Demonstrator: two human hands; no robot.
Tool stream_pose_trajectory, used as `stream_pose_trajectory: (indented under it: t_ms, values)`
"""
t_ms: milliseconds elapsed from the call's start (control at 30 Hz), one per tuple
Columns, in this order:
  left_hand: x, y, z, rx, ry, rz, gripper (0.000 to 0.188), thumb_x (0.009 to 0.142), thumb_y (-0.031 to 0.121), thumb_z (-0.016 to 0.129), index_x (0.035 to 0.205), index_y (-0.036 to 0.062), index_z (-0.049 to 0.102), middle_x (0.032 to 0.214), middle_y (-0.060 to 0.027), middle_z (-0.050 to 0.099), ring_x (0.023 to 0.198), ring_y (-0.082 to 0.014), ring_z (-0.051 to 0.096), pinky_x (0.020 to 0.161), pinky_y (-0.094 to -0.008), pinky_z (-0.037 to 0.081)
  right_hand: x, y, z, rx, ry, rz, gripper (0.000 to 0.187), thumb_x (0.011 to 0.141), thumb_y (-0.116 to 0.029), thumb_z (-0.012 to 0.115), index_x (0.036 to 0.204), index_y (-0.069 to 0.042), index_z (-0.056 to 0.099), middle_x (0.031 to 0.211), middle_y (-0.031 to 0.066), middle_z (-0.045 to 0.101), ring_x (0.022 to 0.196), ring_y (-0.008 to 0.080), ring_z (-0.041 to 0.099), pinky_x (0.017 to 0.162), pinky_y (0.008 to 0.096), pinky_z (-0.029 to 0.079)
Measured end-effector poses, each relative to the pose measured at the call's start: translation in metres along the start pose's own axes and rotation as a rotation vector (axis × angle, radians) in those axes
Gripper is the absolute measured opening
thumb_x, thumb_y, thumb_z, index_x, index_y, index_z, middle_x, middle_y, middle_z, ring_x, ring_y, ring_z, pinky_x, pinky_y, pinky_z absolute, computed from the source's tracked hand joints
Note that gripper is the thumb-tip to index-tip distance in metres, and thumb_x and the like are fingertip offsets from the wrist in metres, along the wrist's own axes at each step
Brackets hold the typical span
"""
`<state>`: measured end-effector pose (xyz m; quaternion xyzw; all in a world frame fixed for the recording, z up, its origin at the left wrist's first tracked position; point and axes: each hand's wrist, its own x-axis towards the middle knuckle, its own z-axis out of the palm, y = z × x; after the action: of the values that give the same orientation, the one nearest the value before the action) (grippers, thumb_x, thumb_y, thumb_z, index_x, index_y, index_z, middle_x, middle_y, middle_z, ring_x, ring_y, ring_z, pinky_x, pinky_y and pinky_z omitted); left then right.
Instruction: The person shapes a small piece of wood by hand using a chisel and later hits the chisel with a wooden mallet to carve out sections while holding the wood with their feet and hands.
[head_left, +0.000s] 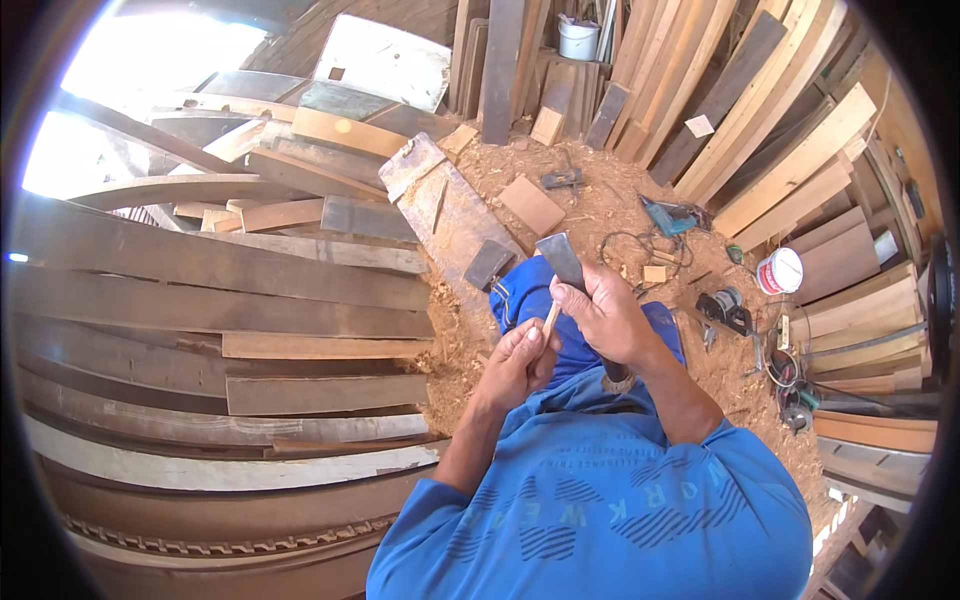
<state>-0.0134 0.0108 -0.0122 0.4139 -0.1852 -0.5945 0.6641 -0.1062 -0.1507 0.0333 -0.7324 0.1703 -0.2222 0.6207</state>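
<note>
My right hand [612, 312] is closed round a wide chisel [562, 262]. Its flat dark blade points up and away, and its handle [616, 377] shows below my palm, over my lap. A thin pale wooden stick [551, 319] is pinched in my left hand [524, 358], with its upper end close beside the chisel blade near my right fingers. Both hands are above my blue trousers. Just beyond my knee, a dark block [488, 265] rests on a worn plank [455, 207]; whether it has a handle cannot be seen.
Wood shavings cover the floor [600, 195]. A brown board piece [532, 205], a teal power tool [668, 216], a black power tool [724, 311], cords and a white bucket [780, 271] lie ahead and right. Stacked planks [220, 300] fill the left; boards [760, 110] lean at far right.
</note>
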Motion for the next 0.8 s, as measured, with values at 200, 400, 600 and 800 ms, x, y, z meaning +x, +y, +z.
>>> stream_pose_trajectory:
  t_ms: [200, 400, 600, 800]
  values:
    - [0.010, -0.002, -0.002, -0.054, 0.080, 0.083, 0.029, 0.104, 0.031, 0.041, 0.098, 0.0057, 0.054, 0.056, 0.0021, 0.041, 0.044, -0.0062, 0.033, 0.041, -0.0225, 0.027, 0.000, 0.001, 0.002, 0.133, 0.005, 0.198, 0.028, 0.100, -0.018, 0.046, 0.120, 0.000, 0.054, 0.085, 0.0034, 0.057, 0.067, 0.0068, 0.050, 0.062, 0.0233, 0.045]
    - [0.029, 0.013, -0.012, -0.164, 0.114, 0.117, 0.027, 0.104, 0.030, 0.041, 0.099, 0.0065, 0.053, 0.066, -0.0003, 0.050, 0.047, -0.0082, 0.043, 0.042, -0.0222, 0.036, -0.011, 0.000, 0.020, 0.808, 0.177, 0.284, 0.024, 0.102, -0.020, 0.043, 0.116, -0.002, 0.050, 0.086, 0.0062, 0.060, 0.057, 0.0083, 0.051, 0.053, 0.0252, 0.048]
    - [0.032, 0.041, -0.005, 0.318, 0.385, 0.194, 0.027, 0.104, 0.027, 0.038, 0.097, 0.0065, 0.055, 0.081, -0.0004, 0.057, 0.073, -0.0081, 0.053, 0.064, -0.0234, 0.045, -0.029, -0.024, 0.062, 1.034, -0.143, 0.531, 0.016, 0.102, -0.023, 0.045, 0.104, -0.008, 0.049, 0.074, 0.0003, 0.048, 0.052, 0.0054, 0.041, 0.051, 0.0260, 0.047]
    - [0.012, 0.043, -0.005, 0.823, 0.295, 0.328, 0.029, 0.105, 0.021, 0.034, 0.099, 0.0034, 0.056, 0.072, -0.0048, 0.052, 0.068, -0.0125, 0.051, 0.064, -0.0298, 0.044, -0.041, -0.036, 0.055, 0.891, -0.162, 0.507, 0.018, 0.101, -0.025, 0.044, 0.103, -0.008, 0.048, 0.071, -0.0010, 0.042, 0.051, 0.0039, 0.039, 0.048, 0.0252, 0.044]
